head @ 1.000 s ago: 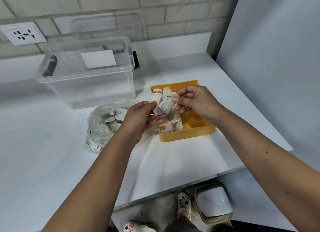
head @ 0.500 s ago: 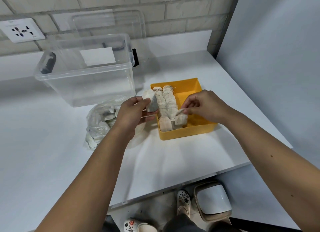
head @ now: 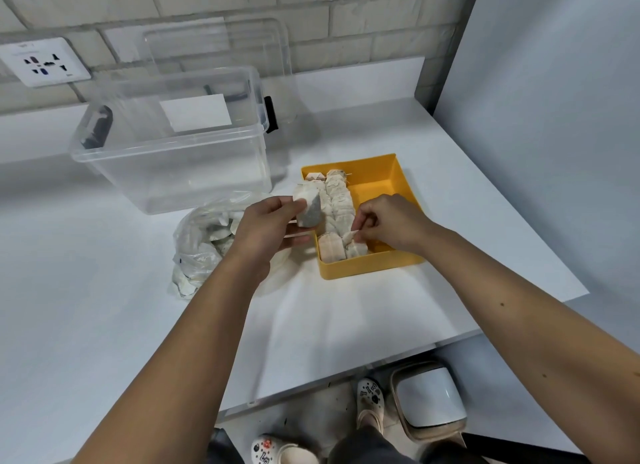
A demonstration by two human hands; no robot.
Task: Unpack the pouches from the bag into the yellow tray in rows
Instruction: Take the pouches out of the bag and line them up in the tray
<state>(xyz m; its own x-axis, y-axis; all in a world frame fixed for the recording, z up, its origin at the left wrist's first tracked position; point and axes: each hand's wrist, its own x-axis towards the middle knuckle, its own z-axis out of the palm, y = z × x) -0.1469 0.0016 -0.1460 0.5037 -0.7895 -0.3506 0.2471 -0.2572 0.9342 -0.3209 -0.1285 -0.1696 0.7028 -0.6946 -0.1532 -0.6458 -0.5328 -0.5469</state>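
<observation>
The white bench [head: 104, 290] holds a big clear box [head: 173, 165]. In front of the box lies a see-through bag [head: 201, 241] with more pouches inside. The bag looks thin and floppy, so it will likely slump or slide if it is tugged. Just to its right sits the yellow tray [head: 374, 266]. Two rows of pouches [head: 337, 200] fill the tray's left side, and its right side is bare.

The pouches look small, light and soft, like little paper pillows with bits inside. They should squash easily, and the paper could tear if it is squeezed hard. The best place to hold one is likely its folded top edge, or gently round the middle with just the fingertips.

The left hand [head: 263, 228] is curled round the raised pouch [head: 308, 207], up over the tray's left edge. The right hand [head: 391, 224] pinches the top corner of the low pouch [head: 353, 245], at the near end of the second row.

It is hard to tell how many pouches the bag holds, as the plastic is crinkled and the left hand covers part of it. The right hand hides some of the tray floor. Any strings or tags are too small to make out.
</observation>
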